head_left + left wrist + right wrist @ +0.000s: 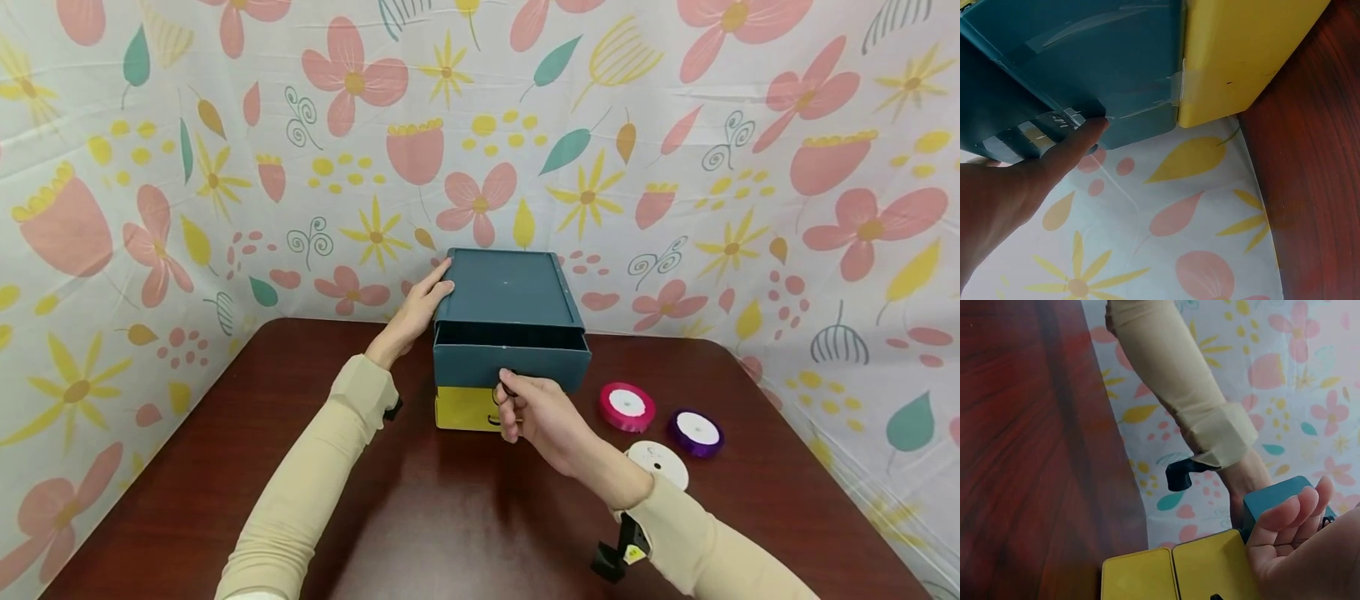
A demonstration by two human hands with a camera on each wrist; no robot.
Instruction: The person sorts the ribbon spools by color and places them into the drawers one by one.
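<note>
A small drawer cabinet (501, 287) with a dark teal top stands towards the back of the table. Its teal top drawer (468, 363) is partly pulled out, and the inside looks dark. Beneath it sits a yellow drawer front (461, 408). My right hand (543, 417) pinches the small black handle (1327, 520) of the teal drawer between thumb and fingers. With fairly straight fingers, my left hand (416, 315) rests along the cabinet's left side and upper edge. Clear tape crosses the teal side (1129, 69) in the left wrist view, where the left thumb touches it.
Right of the cabinet lie a pink ribbon spool (627, 407), a purple ribbon spool (696, 432) and a white spool (660, 463), partly covered by the right forearm. A flower-patterned cloth (480, 167) hangs behind the dark wooden table (360, 517).
</note>
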